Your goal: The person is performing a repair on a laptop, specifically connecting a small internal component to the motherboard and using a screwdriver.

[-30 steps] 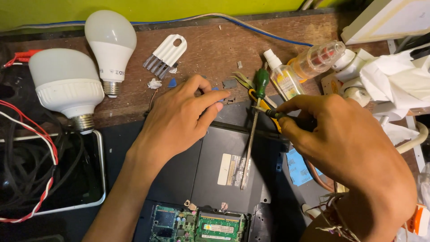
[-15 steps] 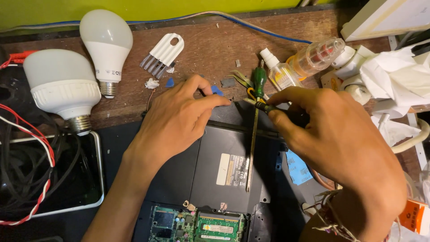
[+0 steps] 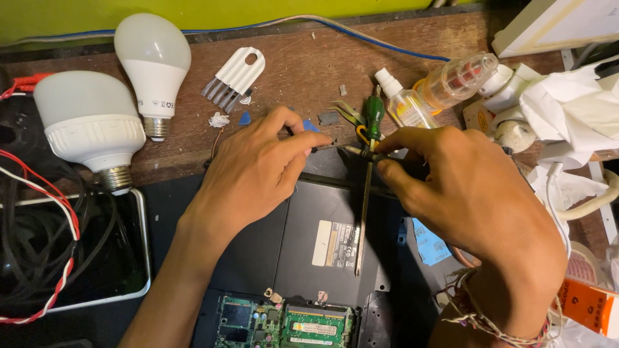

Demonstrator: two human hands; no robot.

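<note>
Your right hand (image 3: 477,193) pinches a thin dark tool (image 3: 361,153) between thumb and forefinger, tip pointing toward 9 o'clock at the rear edge of the black laptop base (image 3: 309,225). It looks like a small driver or pick; I can't tell which from this view. Your left hand (image 3: 255,174) rests palm-down on the laptop's top edge, fingers curled, with a small blue pick (image 3: 311,126) at the fingertips; whether it's gripped or only touched I can't tell.

A green-handled screwdriver (image 3: 367,167) lies across the laptop, handle at 12 o'clock and shaft running to 6, passing under your right-hand tool. At 6 o'clock the cover is off, showing a green circuit board (image 3: 290,322).

Further out on the wooden bench (image 3: 303,71):
- small spray bottle (image 3: 403,103) and clear bottle with red inside (image 3: 458,77) at 1 o'clock
- white comb-like plastic part (image 3: 235,74) at 11 o'clock
- two white LED bulbs, one large (image 3: 90,125), one smaller (image 3: 153,61), at 10 o'clock
- crumpled white tissue (image 3: 574,109) at 2 o'clock
- tray of black and red cables (image 3: 58,245) at 8 o'clock
</note>
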